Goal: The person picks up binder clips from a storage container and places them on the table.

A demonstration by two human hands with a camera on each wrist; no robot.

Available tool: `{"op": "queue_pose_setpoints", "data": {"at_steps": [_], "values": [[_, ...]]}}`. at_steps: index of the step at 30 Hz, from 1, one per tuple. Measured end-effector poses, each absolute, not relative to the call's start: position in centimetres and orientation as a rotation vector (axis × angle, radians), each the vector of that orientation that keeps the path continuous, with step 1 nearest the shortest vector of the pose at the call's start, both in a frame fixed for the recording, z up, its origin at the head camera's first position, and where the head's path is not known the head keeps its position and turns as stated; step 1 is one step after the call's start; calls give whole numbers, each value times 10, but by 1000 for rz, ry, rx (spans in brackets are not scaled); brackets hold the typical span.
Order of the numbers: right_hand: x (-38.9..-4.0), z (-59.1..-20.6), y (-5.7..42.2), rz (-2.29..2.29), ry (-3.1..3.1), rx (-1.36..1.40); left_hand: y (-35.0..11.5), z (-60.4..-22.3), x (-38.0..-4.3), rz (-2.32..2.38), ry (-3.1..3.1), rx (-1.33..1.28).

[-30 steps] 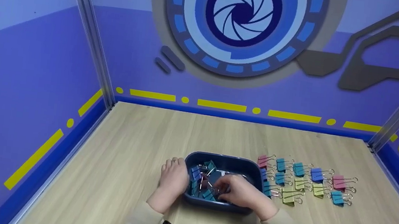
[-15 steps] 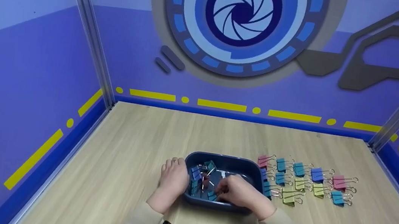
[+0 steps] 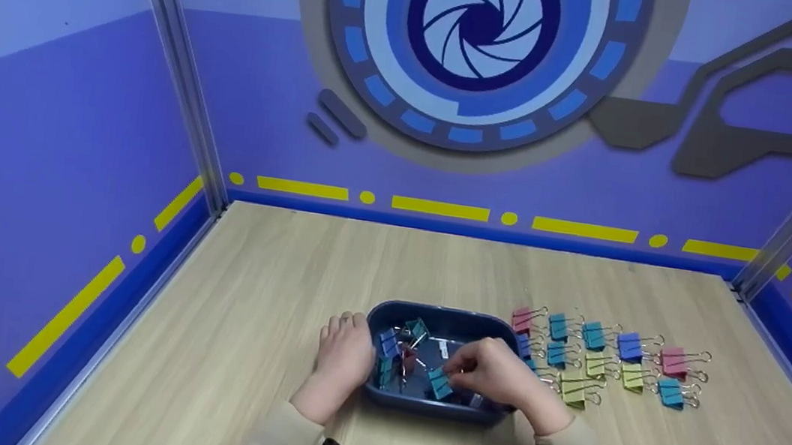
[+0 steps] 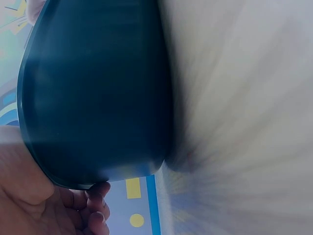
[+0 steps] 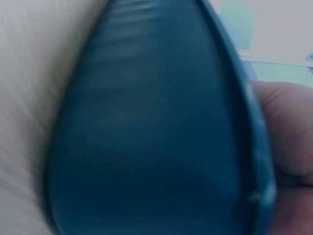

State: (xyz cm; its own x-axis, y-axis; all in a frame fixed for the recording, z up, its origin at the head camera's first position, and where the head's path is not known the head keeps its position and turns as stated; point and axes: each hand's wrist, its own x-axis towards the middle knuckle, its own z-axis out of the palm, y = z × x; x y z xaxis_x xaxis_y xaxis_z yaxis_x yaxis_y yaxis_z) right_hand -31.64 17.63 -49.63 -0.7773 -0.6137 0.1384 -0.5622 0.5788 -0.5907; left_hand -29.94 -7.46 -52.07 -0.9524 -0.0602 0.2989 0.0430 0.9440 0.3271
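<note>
A dark blue plastic box (image 3: 430, 408) stands on the table with several binder clips inside. My left hand (image 3: 346, 350) holds the box at its left side; in the left wrist view its curled fingers (image 4: 98, 223) lie against the outer wall. Over the inside of the box, my right hand (image 3: 491, 374) pinches a teal binder clip (image 3: 439, 383) between thumb and fingertips. Left in the box lie a blue clip (image 3: 389, 343), a green clip (image 3: 417, 331) and a red clip (image 3: 409, 361). The right wrist view shows mostly the box wall (image 5: 146, 122), which hides the clip.
Right of the box, binder clips lie in rows on the wooden table (image 3: 300, 264), among them a pink clip (image 3: 672, 362), a yellow clip (image 3: 574, 390) and a blue clip (image 3: 629, 347). A purple patterned wall (image 3: 252, 99) rises behind the table.
My right hand has risen from the box's bottom and moved slightly right, bringing the teal clip with it. The left hand and the box have stayed in place.
</note>
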Motion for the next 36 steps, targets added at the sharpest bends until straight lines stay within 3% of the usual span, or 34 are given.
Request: {"op": "queue_pose_setpoints", "data": {"at_steps": [13, 36], "values": [[-311, -474, 218, -1141, 2791, -896, -76, -519, -299, -473, -2804, 10], [-307, -438, 334, -1191, 2788, -343, -76, -520, -299, -491, -2817, 13]]}}
